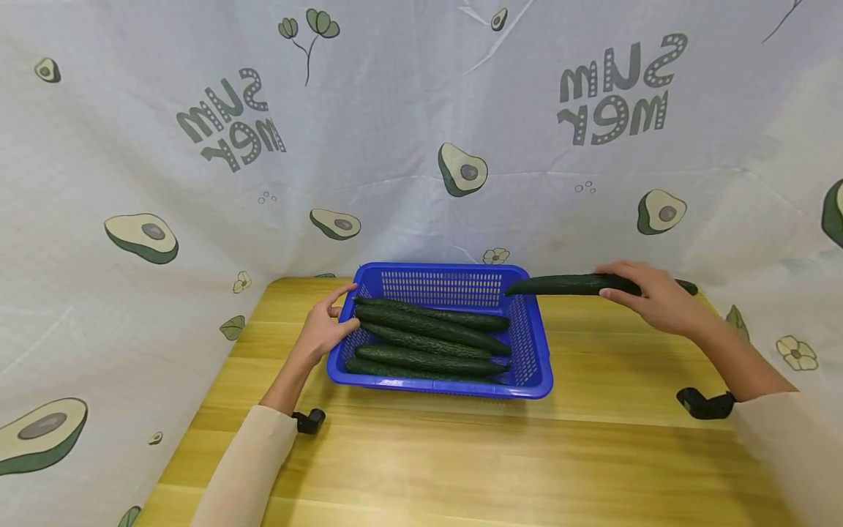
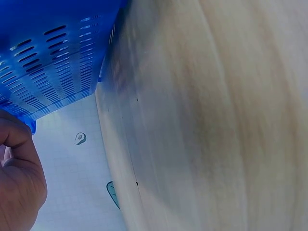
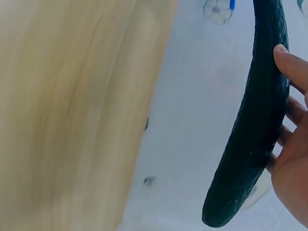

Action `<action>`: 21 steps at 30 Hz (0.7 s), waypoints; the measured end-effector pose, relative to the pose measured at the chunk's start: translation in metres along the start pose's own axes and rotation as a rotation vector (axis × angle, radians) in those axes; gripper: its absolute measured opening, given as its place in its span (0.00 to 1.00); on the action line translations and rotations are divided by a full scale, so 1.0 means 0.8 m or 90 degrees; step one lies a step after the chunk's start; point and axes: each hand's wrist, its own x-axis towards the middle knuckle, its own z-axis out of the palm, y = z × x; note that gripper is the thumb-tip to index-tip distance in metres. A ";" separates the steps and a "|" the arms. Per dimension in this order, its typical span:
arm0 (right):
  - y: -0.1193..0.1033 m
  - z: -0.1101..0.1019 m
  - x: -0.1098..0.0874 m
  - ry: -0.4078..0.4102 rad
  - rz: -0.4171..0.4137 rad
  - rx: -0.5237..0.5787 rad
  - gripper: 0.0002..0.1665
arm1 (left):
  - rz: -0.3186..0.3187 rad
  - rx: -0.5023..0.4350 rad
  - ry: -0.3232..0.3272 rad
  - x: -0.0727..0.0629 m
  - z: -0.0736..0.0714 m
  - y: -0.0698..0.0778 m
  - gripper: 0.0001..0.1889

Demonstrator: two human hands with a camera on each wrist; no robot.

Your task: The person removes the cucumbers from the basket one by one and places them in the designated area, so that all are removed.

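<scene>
My right hand point(image 1: 648, 296) grips a long dark green cucumber point(image 1: 560, 285), thumb on the near side and fingers round the far side. The cucumber is held level above the table, and its left tip overlaps the basket's right rim in the head view. In the right wrist view the cucumber point(image 3: 252, 125) hangs slantwise with its blunt end low. My left hand point(image 1: 323, 326) holds the left rim of a blue plastic basket point(image 1: 448, 383), the thumb reaching over the edge. Several cucumbers point(image 1: 428, 359) lie lengthwise inside. The left wrist view shows the basket's slotted wall point(image 2: 53, 62).
Basket and hands are over a wooden table point(image 1: 421, 461). Behind and to the sides hangs a pale curtain point(image 1: 395, 95) printed with avocados and lettering, close to the table's back edge. A black wrist device point(image 1: 705, 404) sits on the right arm, another wrist device point(image 1: 309, 421) on the left.
</scene>
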 end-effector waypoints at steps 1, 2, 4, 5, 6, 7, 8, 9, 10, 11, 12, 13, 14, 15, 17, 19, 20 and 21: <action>0.006 -0.002 -0.003 0.000 0.004 0.004 0.29 | 0.000 0.001 0.000 0.000 0.000 0.000 0.39; 0.013 -0.003 -0.007 -0.001 0.008 0.010 0.29 | -0.001 0.002 0.001 0.000 0.000 0.000 0.39; 0.026 -0.005 -0.012 -0.003 0.019 0.018 0.30 | -0.003 0.003 0.003 -0.001 -0.001 0.001 0.39; 0.033 -0.006 -0.015 -0.003 0.024 0.024 0.30 | -0.004 0.003 0.003 -0.001 -0.001 0.001 0.39; 0.040 -0.006 -0.018 -0.004 0.024 0.030 0.30 | -0.005 0.002 0.003 -0.001 -0.001 0.001 0.39; 0.047 -0.006 -0.020 -0.003 0.026 0.032 0.30 | -0.008 0.000 0.003 -0.001 -0.001 0.001 0.39; 0.054 -0.006 -0.022 -0.004 0.028 0.034 0.30 | -0.009 0.000 0.002 -0.001 -0.001 0.001 0.39; 0.061 -0.005 -0.023 -0.004 0.032 0.035 0.30 | -0.010 -0.001 0.002 -0.001 -0.001 0.001 0.39; 0.067 -0.004 -0.024 -0.007 0.032 0.035 0.30 | -0.012 -0.003 0.001 -0.001 0.000 0.002 0.39; 0.074 -0.002 -0.025 -0.010 0.036 0.036 0.30 | -0.013 -0.004 0.001 -0.001 0.000 0.002 0.39; 0.079 -0.001 -0.026 -0.014 0.037 0.036 0.30 | -0.015 -0.004 0.002 -0.001 0.000 0.002 0.39; 0.084 0.002 -0.026 -0.018 0.037 0.032 0.30 | -0.016 -0.004 0.003 0.000 0.000 0.002 0.40; 0.089 0.005 -0.026 -0.022 0.034 0.026 0.29 | -0.017 -0.003 0.003 0.000 0.001 0.002 0.40; 0.094 0.009 -0.026 -0.024 0.028 0.018 0.29 | -0.019 -0.003 0.004 0.000 0.001 0.002 0.40; 0.101 0.017 -0.024 -0.031 0.018 0.007 0.28 | -0.020 0.001 0.005 0.000 0.001 0.001 0.40; 0.107 0.027 -0.022 -0.037 0.004 -0.002 0.27 | -0.020 0.004 0.006 0.001 0.001 0.001 0.39; 0.109 0.032 -0.020 -0.039 -0.002 -0.002 0.27 | -0.020 0.004 0.006 0.001 0.001 0.001 0.39; 0.112 0.036 -0.019 -0.044 -0.002 -0.005 0.26 | -0.019 0.004 0.005 0.001 0.001 0.001 0.39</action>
